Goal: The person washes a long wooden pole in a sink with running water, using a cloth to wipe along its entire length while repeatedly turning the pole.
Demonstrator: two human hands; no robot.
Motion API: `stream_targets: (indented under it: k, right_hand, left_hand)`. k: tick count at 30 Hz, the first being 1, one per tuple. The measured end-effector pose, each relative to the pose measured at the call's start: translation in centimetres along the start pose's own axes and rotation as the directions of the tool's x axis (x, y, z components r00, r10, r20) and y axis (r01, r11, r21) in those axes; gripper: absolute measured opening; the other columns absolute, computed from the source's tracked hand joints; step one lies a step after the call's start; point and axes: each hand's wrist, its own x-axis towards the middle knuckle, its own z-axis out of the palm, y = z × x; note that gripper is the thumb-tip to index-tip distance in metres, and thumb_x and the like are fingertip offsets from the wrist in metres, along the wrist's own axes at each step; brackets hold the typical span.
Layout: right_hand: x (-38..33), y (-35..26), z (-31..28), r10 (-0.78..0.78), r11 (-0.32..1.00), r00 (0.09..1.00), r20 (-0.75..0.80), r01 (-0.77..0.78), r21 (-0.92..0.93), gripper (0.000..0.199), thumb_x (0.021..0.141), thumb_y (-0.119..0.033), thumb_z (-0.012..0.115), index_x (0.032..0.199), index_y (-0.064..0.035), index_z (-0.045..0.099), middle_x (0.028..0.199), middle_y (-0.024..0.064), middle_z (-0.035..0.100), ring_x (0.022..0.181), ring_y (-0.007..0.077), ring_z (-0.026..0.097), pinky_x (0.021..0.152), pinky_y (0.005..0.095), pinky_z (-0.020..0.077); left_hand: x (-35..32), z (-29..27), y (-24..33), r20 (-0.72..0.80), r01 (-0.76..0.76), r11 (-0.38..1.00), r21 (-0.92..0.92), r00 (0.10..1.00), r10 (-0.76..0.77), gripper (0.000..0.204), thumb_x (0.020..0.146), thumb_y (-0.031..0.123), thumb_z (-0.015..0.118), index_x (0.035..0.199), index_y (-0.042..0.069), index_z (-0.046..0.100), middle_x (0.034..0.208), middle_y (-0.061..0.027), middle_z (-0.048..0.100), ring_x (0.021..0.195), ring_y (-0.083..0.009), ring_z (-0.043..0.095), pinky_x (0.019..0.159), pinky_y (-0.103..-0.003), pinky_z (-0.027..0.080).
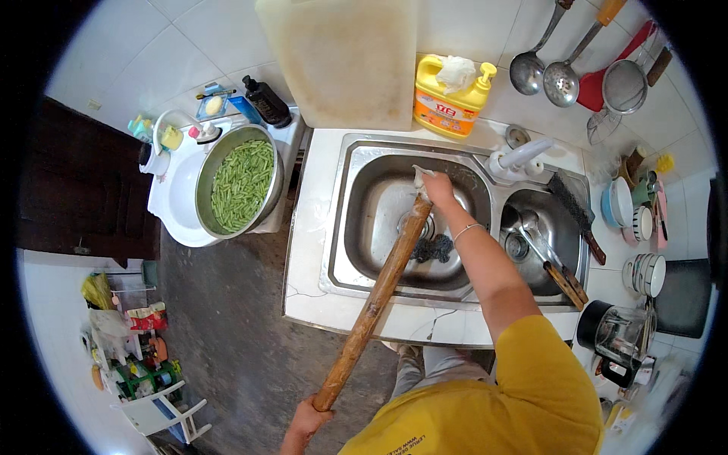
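Note:
A long, rounded wooden pole [371, 311] slants from near my body up over the larger sink basin [365, 205]. Its lower end is in my left hand [307, 419], fingers wrapped round it beyond the counter's front edge. Over the basin, my right hand [435, 187] is closed at the pole's upper end, gripping a whitish cloth [418, 174] that pokes out past the fingers. Whether the cloth goes fully round the wood is hidden. Beneath, a dark scrubbing pad [434, 249] lies beside the drain.
A smaller basin [542, 273] at right holds long-handled utensils; a dark brush [572, 205] lies across its edge. Behind stand a faucet [522, 155], a yellow detergent jug [449, 102] and a cutting board [345, 61]. A metal bowl of cut green beans [243, 182] rests on the left washbasin.

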Motion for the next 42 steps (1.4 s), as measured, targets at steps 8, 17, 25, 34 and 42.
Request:
stream_targets:
  k: [8, 17, 25, 34, 42]
  right_hand:
    - [-7.7, -2.5, -0.3, -0.358, 0.874, 0.934, 0.006, 0.338, -0.349, 0.037, 0.075, -0.007, 0.062, 0.111, -0.0108, 0.063, 0.124, 0.0213, 0.05, 0.12, 0.0414, 0.043, 0.102, 0.0462, 0.0362]
    - [-15.7, -7.7, -0.9, -0.42, 0.687, 0.805, 0.42, 0.584, -0.432, 0.033, 0.078, -0.026, 0.064, 0.109, -0.0179, 0.064, 0.14, 0.0103, 0.041, 0.137, 0.0339, 0.024, 0.11, 0.0587, 0.0161]
    - [-8.3, -6.4, -2.2, -0.55, 0.654, 0.824, 0.133, 0.525, -0.545, 0.025, 0.077, -0.025, 0.062, 0.098, -0.013, 0.069, 0.124, 0.0096, 0.054, 0.126, 0.0328, 0.038, 0.107, 0.0557, 0.0228]
    - [-26.8, -8.6, 0.9, -0.529, 0.601, 0.67, 0.521, 0.729, -0.328, 0.026, 0.07, -0.024, 0.068, 0.094, -0.0132, 0.066, 0.106, 0.0068, 0.058, 0.118, 0.0287, 0.044, 0.104, 0.058, 0.0221]
    - [-15.2, -4.3, -2.8, -0.449, 0.543, 0.758, 0.473, 0.652, -0.529, 0.024, 0.081, -0.025, 0.056, 0.093, -0.007, 0.066, 0.102, 0.0113, 0.061, 0.107, 0.029, 0.05, 0.098, 0.0491, 0.0307]
  left_hand:
    - [-2.4, -0.7, 4.1, -0.171, 0.034, 0.877, 0.479, 0.984, 0.055, 0.054, 0.062, 0.032, 0.073, 0.108, 0.005, 0.061, 0.083, -0.0173, 0.067, 0.081, -0.0328, 0.066, 0.073, -0.04, 0.051]
    - [2.2, -1.5, -0.4, -0.04, -0.1, 0.978, 0.181, 0.993, 0.109, 0.055, 0.061, 0.029, 0.073, 0.107, 0.001, 0.061, 0.086, -0.016, 0.067, 0.08, -0.0286, 0.066, 0.072, -0.037, 0.05]
    - [3.5, -2.2, 0.8, 0.052, -0.086, 0.991, 0.104, 0.995, 0.081, 0.047, 0.061, 0.019, 0.076, 0.101, -0.001, 0.062, 0.077, -0.0073, 0.062, 0.064, -0.0178, 0.057, 0.061, -0.033, 0.047]
    - [-0.6, -4.7, 4.0, -0.03, -0.102, 0.944, 0.313, 0.993, 0.117, 0.046, 0.058, 0.023, 0.077, 0.096, 0.0, 0.064, 0.075, -0.009, 0.064, 0.073, -0.0227, 0.063, 0.068, -0.036, 0.049]
    - [-2.8, -6.4, 2.9, -0.346, -0.092, 0.705, 0.704, 0.822, 0.453, 0.048, 0.062, 0.025, 0.077, 0.104, 0.011, 0.059, 0.091, -0.0135, 0.065, 0.085, -0.0324, 0.063, 0.074, -0.042, 0.048]
